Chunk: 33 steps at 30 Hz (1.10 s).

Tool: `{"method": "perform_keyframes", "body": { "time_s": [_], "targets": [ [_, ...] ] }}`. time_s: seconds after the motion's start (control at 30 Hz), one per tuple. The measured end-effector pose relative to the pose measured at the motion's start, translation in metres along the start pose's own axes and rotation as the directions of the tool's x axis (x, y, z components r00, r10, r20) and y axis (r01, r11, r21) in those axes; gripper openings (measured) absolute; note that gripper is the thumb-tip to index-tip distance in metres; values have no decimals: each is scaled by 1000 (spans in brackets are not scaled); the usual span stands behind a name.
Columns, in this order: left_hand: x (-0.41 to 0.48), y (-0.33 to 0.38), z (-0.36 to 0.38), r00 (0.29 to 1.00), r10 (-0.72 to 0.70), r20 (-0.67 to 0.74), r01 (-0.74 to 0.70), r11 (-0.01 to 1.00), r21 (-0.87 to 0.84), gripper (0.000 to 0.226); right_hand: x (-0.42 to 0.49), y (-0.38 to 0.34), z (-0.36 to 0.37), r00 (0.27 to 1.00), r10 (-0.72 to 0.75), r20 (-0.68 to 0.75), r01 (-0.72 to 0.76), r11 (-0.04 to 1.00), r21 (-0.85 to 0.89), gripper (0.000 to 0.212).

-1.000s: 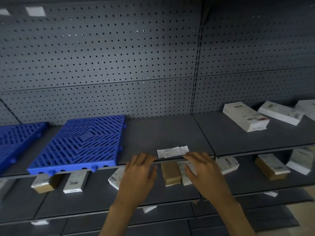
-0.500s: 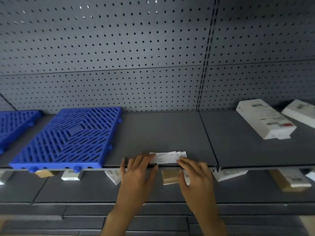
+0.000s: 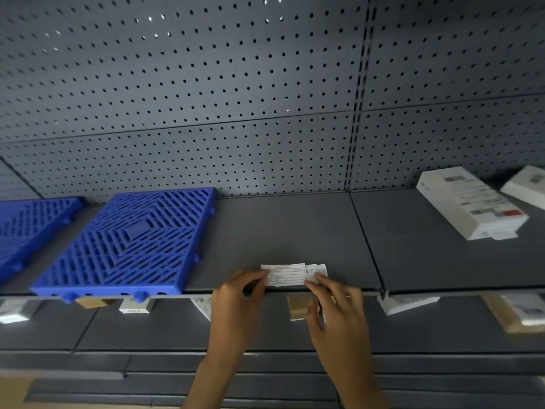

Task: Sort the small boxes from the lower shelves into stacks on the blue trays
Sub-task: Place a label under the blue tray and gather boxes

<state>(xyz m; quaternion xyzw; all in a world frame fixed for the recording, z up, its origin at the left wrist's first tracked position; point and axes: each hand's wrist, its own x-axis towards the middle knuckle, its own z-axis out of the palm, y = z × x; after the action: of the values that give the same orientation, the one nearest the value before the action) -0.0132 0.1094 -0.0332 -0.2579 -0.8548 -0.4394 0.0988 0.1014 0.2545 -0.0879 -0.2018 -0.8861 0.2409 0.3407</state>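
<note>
Two blue slatted trays lie on the upper grey shelf, one (image 3: 126,246) left of centre and one (image 3: 26,222) at the far left, both bare. A white printed paper slip (image 3: 287,274) lies at the shelf's front edge. My left hand (image 3: 239,302) pinches the slip's left end. My right hand (image 3: 336,308) touches its right end with straight fingertips. On the lower shelf, a small brown box (image 3: 298,308) sits between my hands, and a white box (image 3: 203,305) shows beside my left hand.
Other small boxes stand on the lower shelf: white (image 3: 135,307), brown (image 3: 91,302), white (image 3: 410,304), brown with a white label (image 3: 516,314). Two larger white boxes (image 3: 472,205) (image 3: 528,184) lie on the upper shelf at right. Pegboard wall behind.
The view has tilted up, so the lower shelf is mostly hidden behind the upper shelf edge. Both hands rose from the lower shelf to the paper slip.
</note>
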Motion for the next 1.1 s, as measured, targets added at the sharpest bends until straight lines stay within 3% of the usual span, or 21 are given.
{"method": "perform_keyframes", "body": {
  "time_s": [0.17, 0.43, 0.73, 1.1],
  "targets": [
    [3, 2, -15, 998, -69, 10, 70, 988, -139, 24, -1, -4, -4, 1000, 20, 12, -21, 995, 100, 42],
    [-9, -9, -63, 981, -191, -24, 172, 927, -334, 16, -11, -55, 5, 992, 14, -129, 31, 940, 340, 32],
    [-46, -83, -186, 967, -256, 2, 222, 834, -506, 14, -41, -186, 48, 995, 82, -59, -34, 822, 569, 24],
    [-96, -191, -360, 946, -309, -96, 176, 739, -650, 16, -86, -375, 119, 992, -95, 81, 30, 809, 587, 25]
  ]
}}
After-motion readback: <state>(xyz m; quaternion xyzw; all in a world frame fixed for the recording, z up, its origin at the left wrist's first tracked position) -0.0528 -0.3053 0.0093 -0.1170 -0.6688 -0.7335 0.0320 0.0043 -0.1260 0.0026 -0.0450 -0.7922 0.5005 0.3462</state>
